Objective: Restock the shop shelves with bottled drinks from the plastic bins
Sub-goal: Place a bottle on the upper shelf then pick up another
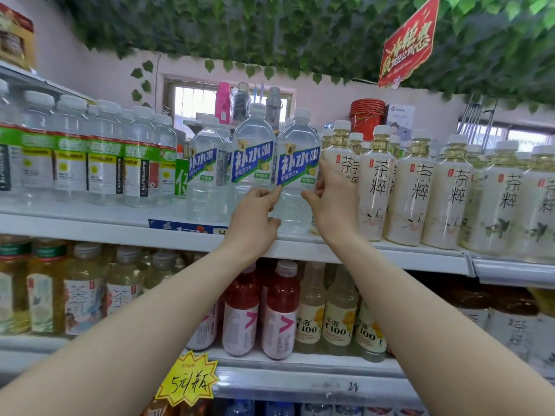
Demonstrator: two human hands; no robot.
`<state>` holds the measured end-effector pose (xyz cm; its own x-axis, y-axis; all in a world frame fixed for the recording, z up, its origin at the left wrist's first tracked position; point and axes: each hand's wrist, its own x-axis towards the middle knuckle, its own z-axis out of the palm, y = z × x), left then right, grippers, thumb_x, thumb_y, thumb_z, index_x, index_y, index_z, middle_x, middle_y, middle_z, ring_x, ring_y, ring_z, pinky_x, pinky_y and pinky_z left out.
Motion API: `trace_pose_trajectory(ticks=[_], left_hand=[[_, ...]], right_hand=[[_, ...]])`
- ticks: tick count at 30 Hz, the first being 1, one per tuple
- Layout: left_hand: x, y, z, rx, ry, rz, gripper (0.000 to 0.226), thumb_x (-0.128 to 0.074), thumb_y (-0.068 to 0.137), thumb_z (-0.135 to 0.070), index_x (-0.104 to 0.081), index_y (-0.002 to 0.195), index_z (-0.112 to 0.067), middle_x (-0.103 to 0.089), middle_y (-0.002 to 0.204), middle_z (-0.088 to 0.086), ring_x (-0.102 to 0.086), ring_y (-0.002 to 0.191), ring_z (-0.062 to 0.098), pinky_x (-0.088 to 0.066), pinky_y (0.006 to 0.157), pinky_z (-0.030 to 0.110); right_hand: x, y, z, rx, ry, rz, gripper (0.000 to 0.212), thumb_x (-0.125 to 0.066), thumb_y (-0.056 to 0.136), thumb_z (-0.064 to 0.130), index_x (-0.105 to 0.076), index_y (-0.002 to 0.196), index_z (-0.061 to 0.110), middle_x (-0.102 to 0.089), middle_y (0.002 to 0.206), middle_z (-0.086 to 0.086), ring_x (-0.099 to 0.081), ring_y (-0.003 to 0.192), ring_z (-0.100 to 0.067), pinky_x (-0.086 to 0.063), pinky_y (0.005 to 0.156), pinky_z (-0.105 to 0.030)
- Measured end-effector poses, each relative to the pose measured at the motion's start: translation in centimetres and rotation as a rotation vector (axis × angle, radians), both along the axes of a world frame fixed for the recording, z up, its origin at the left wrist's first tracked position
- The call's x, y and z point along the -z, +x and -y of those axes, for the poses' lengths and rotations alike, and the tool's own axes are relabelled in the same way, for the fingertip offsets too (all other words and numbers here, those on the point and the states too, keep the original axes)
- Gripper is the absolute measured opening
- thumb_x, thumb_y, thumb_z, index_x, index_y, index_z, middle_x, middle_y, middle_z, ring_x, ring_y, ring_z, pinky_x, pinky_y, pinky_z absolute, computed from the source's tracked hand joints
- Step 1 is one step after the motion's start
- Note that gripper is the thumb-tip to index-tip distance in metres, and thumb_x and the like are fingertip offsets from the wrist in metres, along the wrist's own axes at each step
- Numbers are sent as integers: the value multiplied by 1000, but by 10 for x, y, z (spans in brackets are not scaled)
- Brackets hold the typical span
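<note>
Both hands on one blue-label bottle [295,163], upper shelf [375,250].
Your L hand [255,217] grips the bottle's left side, fingers at the label edge, thumb lower down; your R hand [330,202] curls round its right side. Bottle stands upright at the shelf front, btwn a matching bottle [253,157] on its left & cream tea bottles [375,181] on its right.

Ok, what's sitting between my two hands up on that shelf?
One clear blue-label bottle stands on the shelf between the left hand and right hand, which grip its sides, as the head view shows.
</note>
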<state>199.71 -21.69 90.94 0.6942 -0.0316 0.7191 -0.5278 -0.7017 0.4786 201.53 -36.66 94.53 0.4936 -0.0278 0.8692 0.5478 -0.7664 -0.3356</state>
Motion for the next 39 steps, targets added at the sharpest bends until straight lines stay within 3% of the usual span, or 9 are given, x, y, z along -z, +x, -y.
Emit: trace_pose_trajectory(ticks=[3, 7, 12, 19, 25, 29, 32, 35, 39], left_hand=[[-2, -1, -2, -6, 24, -18, 58, -61, 92, -8, -45, 147, -20, -48, 138, 1, -54, 120, 17, -44, 103, 35], [2, -9, -10, 54, -28, -27, 55, -62, 91, -7, -49, 143, -18, -53, 137, 4, -57, 119, 19, -45, 104, 39], [18, -37, -23, 96, -152, 40, 43, -64, 90, -9, -62, 131, -20, -64, 124, -1, -62, 102, 7, -43, 93, 18], [74, -89, -53, 65, -230, 14, 29, -70, 85, -11, -73, 113, -18, -68, 95, -10, -62, 80, -1, -48, 82, 11], [154, -131, -100, -34, -236, -128, 24, -68, 86, -7, -75, 107, -14, -72, 93, -4, -62, 82, -1, -51, 85, 20], [209, -160, -130, -138, -243, -299, 23, -69, 86, -13, -75, 107, -19, -73, 91, -4, -67, 85, 9, -51, 84, 22], [246, -179, -156, -191, -223, -377, 24, -70, 85, -18, -75, 109, -17, -75, 101, -2, -68, 95, 9, -51, 89, 22], [279, -192, -185, -195, -215, -473, 23, -71, 87, -15, -74, 109, -21, -73, 98, -8, -65, 90, 4, -47, 84, 9], [324, -198, -232, -142, -232, -586, 23, -71, 88, -14, -74, 109, -22, -71, 96, -13, -66, 91, 4, -52, 88, 22]], right_hand=[[2, 2, -3, 33, 11, -9, 45, -73, 88, 13, -60, 130, 19, -66, 110, -3, -61, 98, -20, -40, 79, -26], [11, -12, -8, 24, 43, -58, 53, -72, 89, 13, -57, 139, 18, -66, 111, -4, -62, 99, -22, -51, 93, -41], [45, -49, -21, -35, 84, -78, 44, -68, 92, 14, -60, 135, 17, -67, 112, -3, -61, 94, -16, -50, 94, -40], [121, -88, -44, -69, 84, -164, 32, -69, 90, 21, -69, 122, 19, -71, 104, 0, -65, 89, -14, -51, 90, -37], [207, -111, -77, -253, 111, -312, 27, -65, 92, 14, -70, 119, 14, -73, 100, -1, -65, 84, -15, -52, 85, -32], [271, -131, -102, -334, 103, -416, 23, -65, 91, 20, -72, 113, 19, -75, 96, 0, -69, 83, -18, -54, 85, -41], [316, -151, -125, -406, 110, -513, 21, -66, 92, 22, -72, 112, 21, -75, 98, 5, -69, 85, -12, -54, 88, -35], [357, -168, -152, -459, 81, -622, 21, -67, 93, 20, -72, 114, 20, -74, 100, 7, -67, 82, -8, -52, 82, -23], [406, -179, -193, -457, 34, -726, 23, -68, 93, 17, -72, 116, 17, -72, 98, 6, -64, 81, -9, -52, 78, -24]])
